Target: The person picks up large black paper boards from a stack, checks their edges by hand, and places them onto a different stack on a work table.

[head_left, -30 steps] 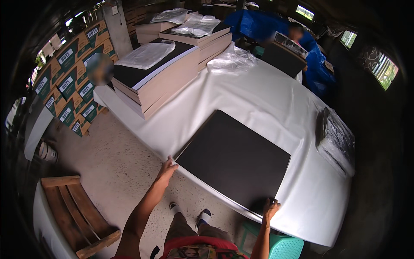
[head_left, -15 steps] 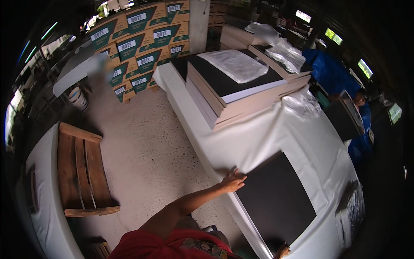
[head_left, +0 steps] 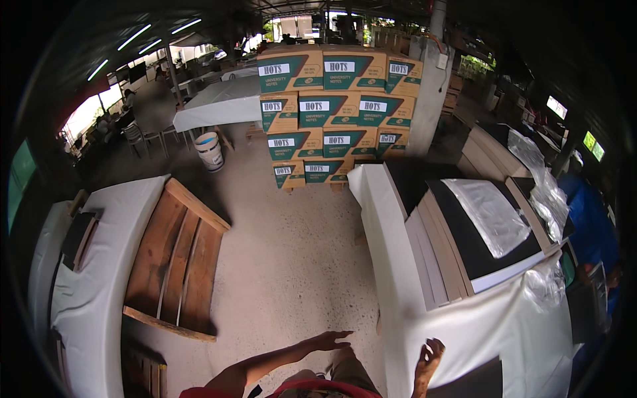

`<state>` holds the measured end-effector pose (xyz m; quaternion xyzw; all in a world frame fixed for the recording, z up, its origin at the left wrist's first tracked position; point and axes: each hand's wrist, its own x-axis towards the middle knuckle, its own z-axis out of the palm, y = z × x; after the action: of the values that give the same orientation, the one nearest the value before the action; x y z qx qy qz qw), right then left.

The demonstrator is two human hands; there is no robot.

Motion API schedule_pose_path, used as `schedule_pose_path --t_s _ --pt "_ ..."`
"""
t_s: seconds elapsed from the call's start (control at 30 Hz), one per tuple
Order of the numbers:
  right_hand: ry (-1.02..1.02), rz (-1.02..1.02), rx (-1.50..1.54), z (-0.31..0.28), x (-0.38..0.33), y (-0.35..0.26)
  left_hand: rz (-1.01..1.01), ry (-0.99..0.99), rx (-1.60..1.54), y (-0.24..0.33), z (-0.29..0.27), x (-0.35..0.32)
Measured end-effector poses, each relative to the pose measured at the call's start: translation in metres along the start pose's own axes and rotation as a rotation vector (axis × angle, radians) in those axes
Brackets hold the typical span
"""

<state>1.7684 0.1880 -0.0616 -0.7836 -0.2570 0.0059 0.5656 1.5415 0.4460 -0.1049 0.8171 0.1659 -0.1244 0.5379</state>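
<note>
My left hand (head_left: 328, 341) is stretched out over the floor in front of my body, its fingers extended and holding nothing. My right hand (head_left: 430, 358) is raised at the near edge of the white-covered table (head_left: 398, 331), fingers loosely curled and apart, with nothing between them. A black sheet (head_left: 472, 383) lies on that table just right of the right hand, partly cut off by the lower edge. Farther along the table stands a thick stack of black-topped boards (head_left: 488, 259) with pale edges. A clear plastic bag (head_left: 488, 215) rests on top of it.
At the left, a wooden slatted pallet (head_left: 179, 252) leans against another white-covered table (head_left: 109, 278). Stacked cardboard boxes (head_left: 355, 73) stand ahead beside a pillar (head_left: 431, 99). A white bucket (head_left: 209, 152) is on the floor. Someone's hand (head_left: 587, 272) shows at the far right.
My view has swung left and up. Both hands have come off the black sheet, the left now over the floor and the right raised above the table edge.
</note>
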Motion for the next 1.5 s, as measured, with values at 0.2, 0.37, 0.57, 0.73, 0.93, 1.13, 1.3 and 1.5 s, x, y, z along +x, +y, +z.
schedule_pose_path --t_s 0.2,0.37,0.57,0.73,0.93,1.13,1.3,1.5 --pt "-0.442 0.328 0.516 0.195 0.101 -0.017 -0.028 0.225 -0.144 -0.038 -0.147 0.049" --pt "-0.513 0.695 0.909 0.297 0.211 -0.065 0.004 0.435 -0.454 -0.020 -0.299 0.117" --pt "-0.330 0.879 1.362 0.378 0.341 -0.044 0.113 0.467 -0.319 -0.002 -0.459 0.236" --pt "-0.033 0.971 1.464 0.408 0.392 -0.041 0.182 0.440 -0.234 0.019 -0.572 0.377" --pt "0.427 0.918 1.471 0.430 0.413 -0.026 0.082 0.120 -0.198 0.103 -0.641 0.538" --pt "0.917 0.921 1.490 0.484 0.457 -0.045 0.033 -0.122 -0.298 0.041 -0.661 0.719" --pt "1.180 0.678 1.364 0.505 0.466 -0.023 0.144 -0.431 -0.412 0.047 -0.650 0.768" --pt "1.368 0.682 0.610 0.539 0.474 -0.006 0.164 -0.476 -0.470 0.037 -0.662 0.783"
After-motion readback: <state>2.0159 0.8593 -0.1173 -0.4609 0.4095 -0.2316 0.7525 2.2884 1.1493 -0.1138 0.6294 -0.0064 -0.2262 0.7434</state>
